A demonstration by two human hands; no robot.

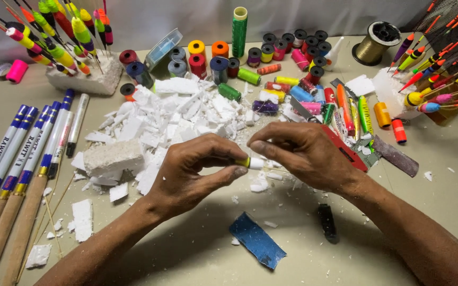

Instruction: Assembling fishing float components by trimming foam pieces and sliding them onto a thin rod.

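Loads of white foam scraps [186, 114] piled mid-table, with a bigger foam block [113, 157] lying at the pile's left edge and thread spools [271, 53] in every colour scattered behind, plus a tall green spool [239, 26] and a gold one [376, 42] at the back. Rods [14, 159] with blue-and-white ends lie along the left side, and bright floats [64, 32] stand stuck in a foam chunk [88, 79] back left. A blue sandpaper scrap [256, 239] and a small black tool [327, 222] sit up front.
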